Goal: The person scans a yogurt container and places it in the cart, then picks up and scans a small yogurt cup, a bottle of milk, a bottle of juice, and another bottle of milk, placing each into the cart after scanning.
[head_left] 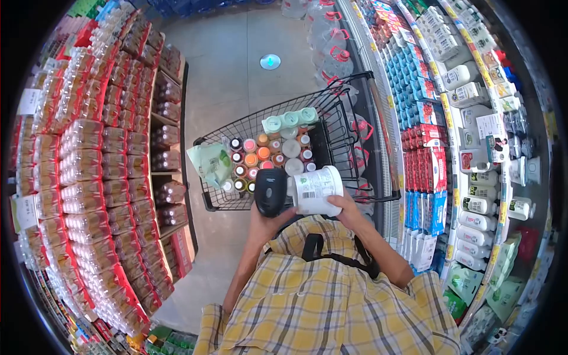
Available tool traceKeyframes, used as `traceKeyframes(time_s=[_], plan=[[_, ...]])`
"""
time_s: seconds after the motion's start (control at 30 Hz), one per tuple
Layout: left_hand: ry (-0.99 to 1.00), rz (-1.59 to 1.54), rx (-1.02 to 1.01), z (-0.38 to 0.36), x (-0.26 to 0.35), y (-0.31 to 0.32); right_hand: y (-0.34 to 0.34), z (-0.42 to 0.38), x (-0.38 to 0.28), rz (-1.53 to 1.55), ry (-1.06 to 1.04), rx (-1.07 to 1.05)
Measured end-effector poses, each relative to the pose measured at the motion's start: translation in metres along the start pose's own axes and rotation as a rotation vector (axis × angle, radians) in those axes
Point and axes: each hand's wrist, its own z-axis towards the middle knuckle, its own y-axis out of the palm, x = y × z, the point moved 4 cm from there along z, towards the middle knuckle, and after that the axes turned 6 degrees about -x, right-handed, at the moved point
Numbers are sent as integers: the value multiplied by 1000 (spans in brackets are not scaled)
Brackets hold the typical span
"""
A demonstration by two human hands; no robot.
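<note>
My left hand (pixel 270 220) is wrapped round a black handheld scanner (pixel 271 192), held upright over the near side of a shopping cart (pixel 225 131). Just right of the scanner, my right hand (pixel 348 212) grips a large white tub (pixel 319 190), tilted on its side with its barcode label showing. Beneath them, the cart holds several bottles with coloured caps (pixel 251 160), a pale green pack of cups (pixel 290 120) at the far side and a light green bag (pixel 212 165) at the left end.
Stacked bottle packs (pixel 83 171) fill the left side. Large water jugs with red handles (pixel 337 59) stand beyond the cart, beside the refrigerated shelves (pixel 452 136) on the right. The tiled floor (pixel 228 71) runs between, with a round light spot on it.
</note>
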Motion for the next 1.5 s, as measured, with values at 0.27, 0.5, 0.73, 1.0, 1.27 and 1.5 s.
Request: traceKeyframes(time_s=[0.27, 0.5, 0.73, 1.0, 1.27, 1.5], plan=[[-159, 48, -59, -21, 38, 2, -5, 39, -19, -380, -338, 110], [-186, -80, -89, -19, 34, 12, 3, 56, -13, -455, -467, 96], [-245, -12, -35, -10, 30, 16, -1, 61, -3, -514, -527, 152], [-268, -21, -1, -2, 20, 18, -5, 54, -4, -398, -464, 158], [-241, -16, 42, 0, 19, 10, -31, 47, 3, -422, -443, 270], [-164, -153, 279, -23, 5, -34, -83, 39, -32, -730, -448, 564]])
